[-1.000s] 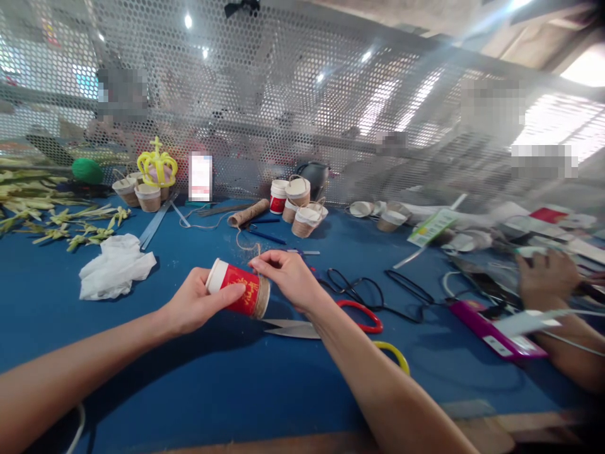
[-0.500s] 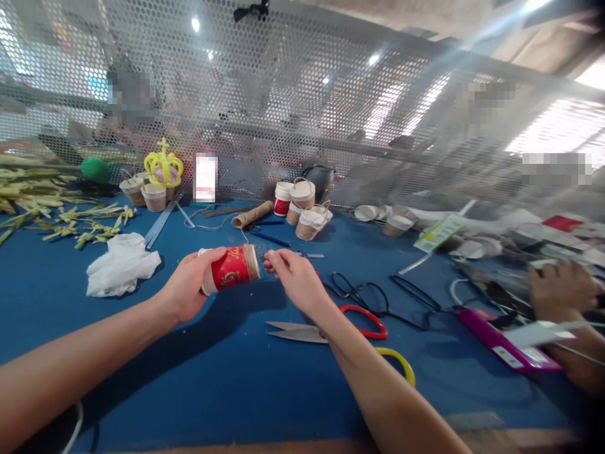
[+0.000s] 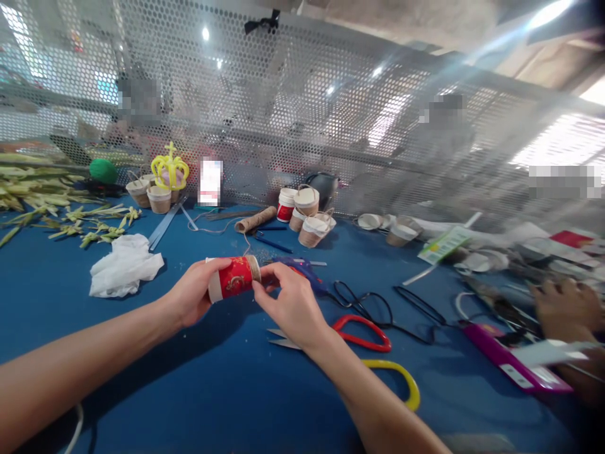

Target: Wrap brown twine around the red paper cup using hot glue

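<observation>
Yellow is colouring a loop handle (image 3: pixel 414 394) that is lying toward the front of the blue desk (image 3: pixel 212 391), and a red loop handle (image 3: pixel 387 341) is sitting just beyond it. At the right, a co-worker's hand (image 3: pixel 567 309) is showing near a purple power strip (image 3: pixel 513 362); it is blurring, so I cannot tell what its fingers are doing. In the middle, the left hand (image 3: pixel 193 293) is holding a red and white cup (image 3: pixel 235 277) above the desk, its fingers grasping the white end while the cup is lying sideways between both hands. The right hand (image 3: pixel 290 302) is bending its fingers at the other end, touching the twine band (image 3: pixel 256 270); I cannot tell whether they are pinching it. Scissor blades (image 3: pixel 284 342) are poking out below that hand. A black cord (image 3: pixel 366 301) is curling to the right, and a crumpled white cloth (image 3: pixel 125 268) is resting to the left. Beyond, a strand (image 3: pixel 246 243) is running between the cup and a roll of twine (image 3: pixel 255 219). Farther back, small cups (image 3: pixel 314 232) are clustering, and a metal mesh screen (image 3: pixel 283 94) is rising behind them.
</observation>
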`<state>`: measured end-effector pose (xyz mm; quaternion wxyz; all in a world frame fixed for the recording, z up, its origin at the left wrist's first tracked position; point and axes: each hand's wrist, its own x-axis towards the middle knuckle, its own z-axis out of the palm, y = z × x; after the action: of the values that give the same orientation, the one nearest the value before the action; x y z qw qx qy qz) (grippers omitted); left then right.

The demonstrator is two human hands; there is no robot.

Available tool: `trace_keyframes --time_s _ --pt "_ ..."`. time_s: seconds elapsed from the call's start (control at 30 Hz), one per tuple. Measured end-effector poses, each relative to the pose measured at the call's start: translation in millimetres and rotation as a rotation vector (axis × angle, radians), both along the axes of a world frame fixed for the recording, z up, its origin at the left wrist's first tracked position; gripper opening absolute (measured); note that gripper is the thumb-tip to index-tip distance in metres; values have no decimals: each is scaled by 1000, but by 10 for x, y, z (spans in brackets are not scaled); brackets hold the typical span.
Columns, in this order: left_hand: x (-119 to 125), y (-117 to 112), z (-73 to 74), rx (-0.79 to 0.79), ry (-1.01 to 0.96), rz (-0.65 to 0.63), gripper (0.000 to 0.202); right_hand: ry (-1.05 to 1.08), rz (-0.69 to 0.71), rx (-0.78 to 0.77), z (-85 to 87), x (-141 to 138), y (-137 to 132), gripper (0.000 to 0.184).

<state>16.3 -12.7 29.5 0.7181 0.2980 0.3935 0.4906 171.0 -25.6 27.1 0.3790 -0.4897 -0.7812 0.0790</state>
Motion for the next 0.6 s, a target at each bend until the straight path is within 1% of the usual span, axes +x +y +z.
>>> trace_keyframes --time_s 0.17,0.27,0.33,0.4,0.5,0.6 --pt "5 3 -36 37 2 -34 16 34 -40 -30 -4 8 3 4" --pt "-1 8 -83 153 52 -78 22 64 -64 -55 6 32 16 3" --pt "-13 20 -125 305 153 -127 28 86 -73 -70 17 53 21 3" --pt "-29 38 -164 413 258 -152 29 104 -64 -92 28 70 20 3" --pt "-51 61 -194 502 388 -170 29 119 -39 -129 34 72 14 3" --pt "-64 69 -199 541 468 -191 29 120 -52 -138 13 51 18 2"
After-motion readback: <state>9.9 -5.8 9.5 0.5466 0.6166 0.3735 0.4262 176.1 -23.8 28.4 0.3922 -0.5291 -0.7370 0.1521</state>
